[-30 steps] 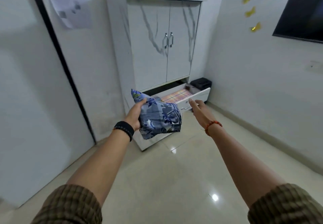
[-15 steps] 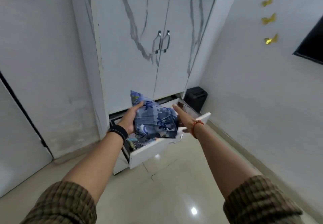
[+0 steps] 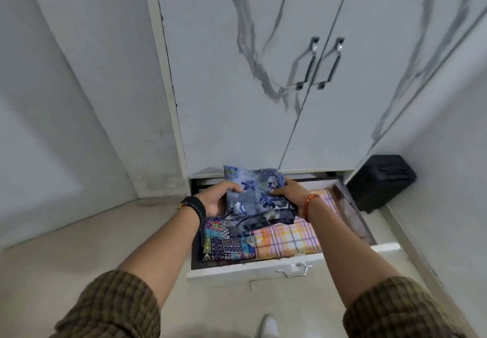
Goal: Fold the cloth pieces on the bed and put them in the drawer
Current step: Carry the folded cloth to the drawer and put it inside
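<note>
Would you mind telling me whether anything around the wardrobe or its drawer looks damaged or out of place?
One thing stands out: the wardrobe's left edge shows a dark, ragged line, like chipped or peeling trim. Otherwise the open drawer holds neatly folded cloths, and both hands, left hand and right hand, hold the blue floral cloth above them.

The blue floral cloth (image 3: 257, 196) is covering the back of the drawer (image 3: 253, 268) and parts of the patterned cloth (image 3: 226, 243) and checked cloth (image 3: 287, 240) beneath it. Both hands' fingers are mostly hiding behind its edges. The top edge is cutting off the wardrobe doors (image 3: 263, 61).
</note>
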